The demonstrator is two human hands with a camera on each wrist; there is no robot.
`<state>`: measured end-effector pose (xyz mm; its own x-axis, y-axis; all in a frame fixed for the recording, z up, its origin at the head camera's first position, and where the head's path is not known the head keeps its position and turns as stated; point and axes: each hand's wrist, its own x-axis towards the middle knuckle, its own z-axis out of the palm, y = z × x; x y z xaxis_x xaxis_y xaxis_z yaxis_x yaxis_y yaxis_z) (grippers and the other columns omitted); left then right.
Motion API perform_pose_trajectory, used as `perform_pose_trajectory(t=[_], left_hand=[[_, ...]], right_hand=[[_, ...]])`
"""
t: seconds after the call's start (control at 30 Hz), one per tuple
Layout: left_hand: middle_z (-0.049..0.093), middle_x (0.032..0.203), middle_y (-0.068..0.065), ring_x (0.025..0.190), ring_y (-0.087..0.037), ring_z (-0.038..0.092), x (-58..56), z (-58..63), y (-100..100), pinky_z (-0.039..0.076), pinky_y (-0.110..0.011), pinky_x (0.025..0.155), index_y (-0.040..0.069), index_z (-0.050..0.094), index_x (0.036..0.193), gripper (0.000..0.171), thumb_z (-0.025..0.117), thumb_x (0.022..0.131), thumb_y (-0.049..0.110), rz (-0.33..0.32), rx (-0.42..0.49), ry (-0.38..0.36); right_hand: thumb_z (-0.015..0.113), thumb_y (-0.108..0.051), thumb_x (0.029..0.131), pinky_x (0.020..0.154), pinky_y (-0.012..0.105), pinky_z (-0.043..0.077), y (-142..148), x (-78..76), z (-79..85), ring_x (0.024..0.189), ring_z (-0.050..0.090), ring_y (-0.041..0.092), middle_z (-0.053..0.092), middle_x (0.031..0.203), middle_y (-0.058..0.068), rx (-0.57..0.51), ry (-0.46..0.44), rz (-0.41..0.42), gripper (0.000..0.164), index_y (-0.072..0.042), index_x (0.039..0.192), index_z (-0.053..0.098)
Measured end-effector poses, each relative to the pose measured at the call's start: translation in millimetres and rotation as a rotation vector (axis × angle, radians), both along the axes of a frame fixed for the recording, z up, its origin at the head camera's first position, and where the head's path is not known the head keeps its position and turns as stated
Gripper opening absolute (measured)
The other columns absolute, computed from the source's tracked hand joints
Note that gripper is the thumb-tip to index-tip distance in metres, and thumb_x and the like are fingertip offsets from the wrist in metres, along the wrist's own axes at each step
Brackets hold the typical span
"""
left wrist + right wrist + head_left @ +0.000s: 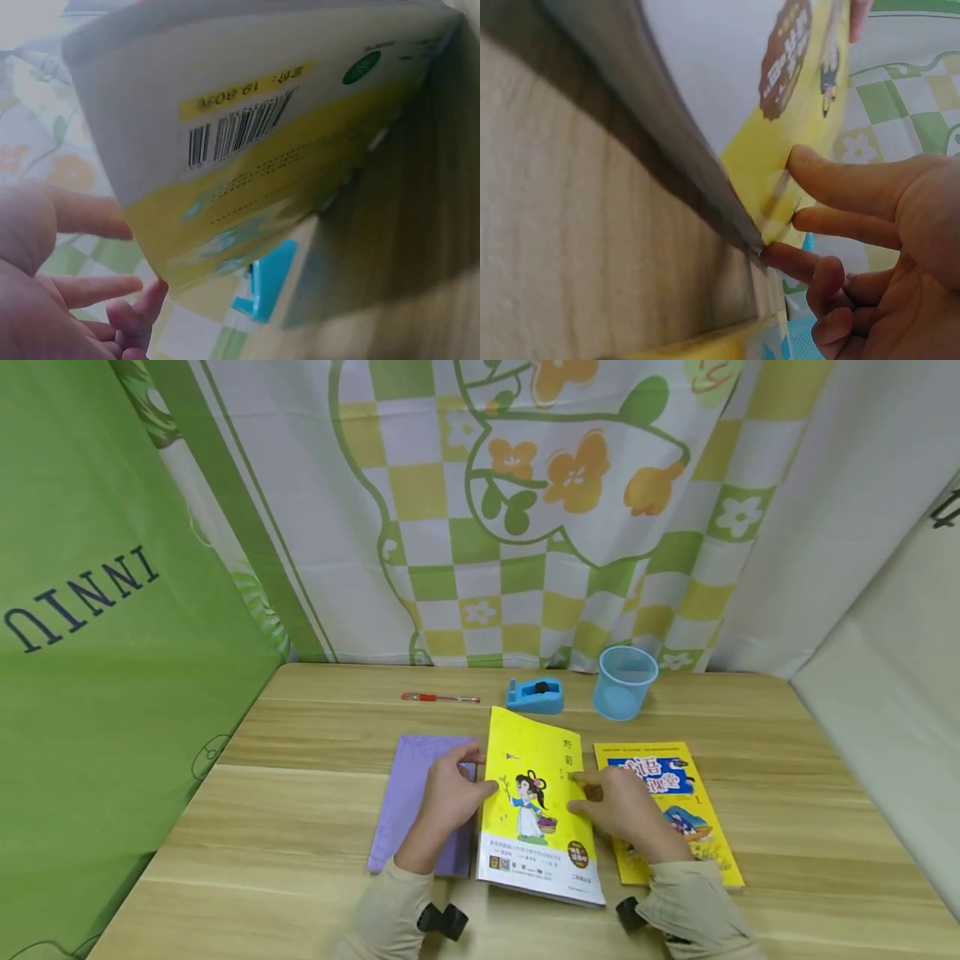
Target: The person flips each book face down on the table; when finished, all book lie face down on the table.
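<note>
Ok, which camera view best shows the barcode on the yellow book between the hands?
The left wrist view: it faces the back cover, so the barcode is in plain sight, though tilted. The head and right wrist views show the front cover instead; neither shows the barcode.

Worn on the head, one camera looks forward and down from above the desk (300, 810) toward the curtain (517, 552). At close range, the left-wrist camera, rolled sideways, faces the back of the book (536, 814); the right-wrist camera, also rolled, looks along its front and page edge. All three share book, desk and curtain; head and left wrist both catch the tape dispenser (536, 700).
</note>
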<state>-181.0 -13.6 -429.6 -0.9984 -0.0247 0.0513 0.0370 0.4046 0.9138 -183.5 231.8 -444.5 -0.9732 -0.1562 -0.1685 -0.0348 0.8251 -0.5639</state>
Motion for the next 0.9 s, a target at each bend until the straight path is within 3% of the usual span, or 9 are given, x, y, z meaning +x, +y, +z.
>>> perform_pose_trajectory(t=[0.2,0.4,0.6,0.83,0.9], left_hand=[[0.069,0.107,-0.022,0.063,-0.007,0.039,4.9,13.1,-2,0.032,-0.019,0.057,-0.006,0.067,0.124,0.048,0.074,0.077,-0.004,-0.051,0.158,0.08],[0.066,0.105,-0.032,0.066,-0.004,0.042,11.5,25.3,-1,0.029,-0.017,0.06,-0.013,0.065,0.122,0.052,0.054,0.072,-0.017,-0.161,0.287,0.231],[0.067,0.104,-0.028,0.071,-0.009,0.045,15.5,30.5,-1,0.032,-0.023,0.065,-0.01,0.065,0.124,0.053,0.057,0.071,-0.015,-0.249,0.251,0.271],[0.064,0.106,-0.023,0.076,-0.021,0.047,20.3,31.9,0,0.035,-0.024,0.067,-0.006,0.063,0.13,0.051,0.071,0.079,-0.004,-0.355,0.18,0.316],[0.063,0.104,-0.021,0.077,-0.022,0.046,21.4,32.3,0,0.034,-0.023,0.068,-0.005,0.062,0.132,0.052,0.073,0.082,0.002,-0.382,0.148,0.327]], right_hand=[[0.077,-0.024,0.09,0.065,0.029,0.045,-1,1.3,-2.7,0.079,0.056,0.016,0.073,0.109,0.005,-0.102,-0.004,0.046,0.046,-0.011,0.133,0.067],[0.076,-0.024,0.09,0.072,0.029,0.047,-6,3.0,-9.6,0.085,0.057,0.015,0.074,0.111,0.004,-0.176,0.003,0.074,0.051,-0.013,0.139,0.062],[0.075,-0.024,0.09,0.076,0.028,0.049,-16,3.5,-14.3,0.085,0.06,0.012,0.076,0.111,0.004,-0.245,0.002,0.089,0.057,-0.014,0.144,0.057],[0.073,-0.014,0.091,0.07,0.023,0.049,-21,3.6,-20.2,0.082,0.062,0.01,0.078,0.104,0.01,-0.336,0.126,0.234,0.058,-0.002,0.144,0.053],[0.073,-0.013,0.091,0.069,0.023,0.049,-23,4.2,-21.4,0.08,0.061,0.01,0.078,0.103,0.009,-0.341,0.132,0.243,0.058,-0.003,0.144,0.053]])
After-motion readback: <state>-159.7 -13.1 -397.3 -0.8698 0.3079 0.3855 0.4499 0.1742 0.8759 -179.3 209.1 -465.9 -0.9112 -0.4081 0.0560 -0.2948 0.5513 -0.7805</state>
